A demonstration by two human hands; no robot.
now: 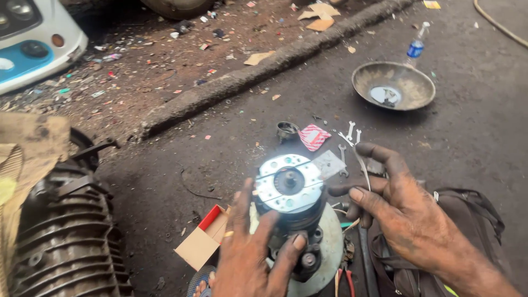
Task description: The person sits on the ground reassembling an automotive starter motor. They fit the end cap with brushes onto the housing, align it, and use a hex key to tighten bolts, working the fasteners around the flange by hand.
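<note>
Head view looks down on two greasy hands working over one round metal part [290, 184] that sits on a pale disc [333, 247] on the dark ground [231, 143]. The left hand [250, 253] rests against the near side of the part, fingers spread and open, thumb and forefinger touching its dark lower body. The right hand [401, 203] hovers just beside the part on its right, fingers loosely curled, with a thin wire [363, 170] running past its forefinger; whether it pinches the wire cannot be told. The part's shiny top plate has one dark hub in the middle.

Around it lie one small open cardboard box [204, 237] with a red flap, one red-and-white packet [313, 136], one small metal cup [286, 131], and about three wrenches [349, 135]. Farther off stand one metal bowl [393, 85] and one plastic bottle [416, 47]. One finned engine [63, 231] sits at the left, one black bag [467, 214] under the right wrist.
</note>
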